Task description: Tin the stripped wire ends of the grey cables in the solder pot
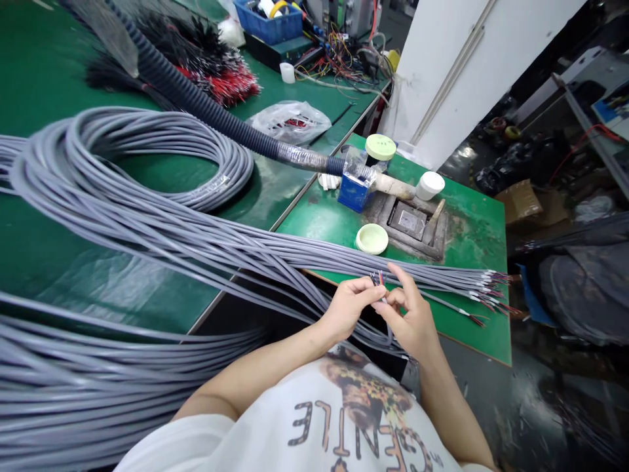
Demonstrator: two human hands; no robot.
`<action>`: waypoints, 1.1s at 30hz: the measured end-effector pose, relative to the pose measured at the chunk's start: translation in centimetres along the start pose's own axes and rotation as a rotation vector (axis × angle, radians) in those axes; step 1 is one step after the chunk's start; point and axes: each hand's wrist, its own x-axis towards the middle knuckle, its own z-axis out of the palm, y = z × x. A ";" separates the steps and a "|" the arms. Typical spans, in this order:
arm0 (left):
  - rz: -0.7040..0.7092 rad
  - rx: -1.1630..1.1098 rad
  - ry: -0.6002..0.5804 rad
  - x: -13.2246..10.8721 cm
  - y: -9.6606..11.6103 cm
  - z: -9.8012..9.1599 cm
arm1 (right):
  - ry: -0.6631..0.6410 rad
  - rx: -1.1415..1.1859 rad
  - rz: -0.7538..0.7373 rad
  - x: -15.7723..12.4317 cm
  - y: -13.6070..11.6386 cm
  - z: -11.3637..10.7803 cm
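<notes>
Fine coloured wires (378, 278) stick up from the stripped end of a cable, pinched between my two hands. My left hand (350, 304) has thumb and forefinger closed on that end from the left. From the other side, my right hand (409, 317) pinches the same end low down, its index finger stretched upward. Just beyond my fingers runs a bundle of grey cables (314, 249), whose stripped ends (491, 288) fan out at the right. The rest of the held cable is partly hidden by my hands.
Behind the bundle are a pale round dish (372, 238), a dirty square heated-looking pot (410, 219), a white cup (430, 185) and a blue box (354, 191) at a corrugated hose (196, 98). Coiled grey cables (63, 164) lie left; more hang (98, 387) at the lower left.
</notes>
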 end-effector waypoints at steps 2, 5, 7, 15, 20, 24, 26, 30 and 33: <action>-0.010 -0.012 -0.006 -0.1 -0.1 0.2 | -0.003 0.032 0.026 -0.2 0.1 0.0; -0.011 -0.023 -0.010 -0.1 -0.2 0.5 | -0.003 0.075 0.067 -0.5 0.3 0.0; -0.012 -0.024 -0.015 -0.1 -0.3 0.6 | 0.002 0.099 0.088 -0.7 0.5 0.0; -0.034 -0.023 -0.024 0.1 -0.8 0.9 | 0.017 0.184 0.106 -1.5 1.7 -0.2; -0.058 0.017 -0.068 0.2 -1.1 1.0 | 0.039 0.183 0.111 -1.8 2.1 -0.6; -0.073 0.176 -0.179 0.4 -1.2 0.7 | 0.108 0.178 0.190 -4.1 4.2 -2.2; -0.024 0.324 -0.197 0.8 -1.0 0.3 | 0.127 0.181 0.279 -6.5 6.5 -3.4; 0.367 0.851 -0.281 2.1 -0.8 -0.1 | 0.270 0.031 0.526 -12.5 12.0 -5.7; 0.624 1.287 -0.362 3.4 -1.3 0.4 | 0.560 -0.210 0.579 -15.8 14.3 -6.6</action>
